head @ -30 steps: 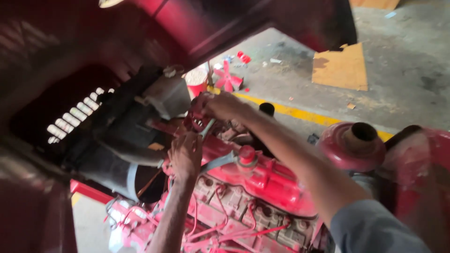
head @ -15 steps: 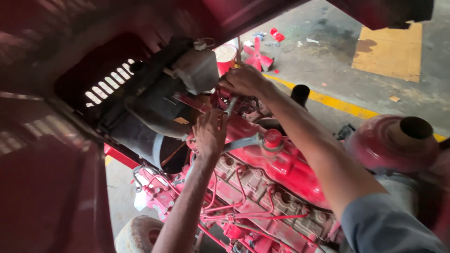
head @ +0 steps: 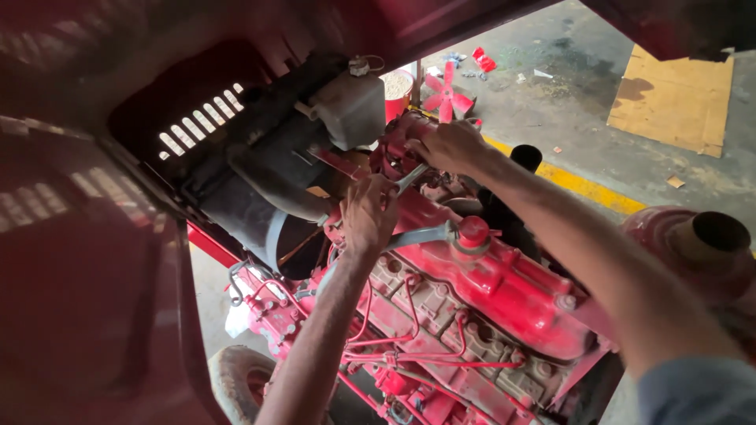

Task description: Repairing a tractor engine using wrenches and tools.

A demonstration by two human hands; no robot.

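2 hands are set at the front of a red engine (head: 504, 291). A metal wrench (head: 411, 179) is gripped by the closed right hand (head: 449, 147), just below the grey coolant tank (head: 350, 110). The left hand (head: 368, 214) is curled near the wrench tip; grip can't be told.

Red fan (head: 446, 93) lies on concrete floor (head: 598, 102), near yellow line (head: 587, 187). Cardboard sheet (head: 676, 101) farther right. Grey tank (head: 350, 109) sits by black radiator shroud (head: 260, 169). Tyre (head: 236, 382) at bottom, exhaust pipe (head: 713, 236) at right.
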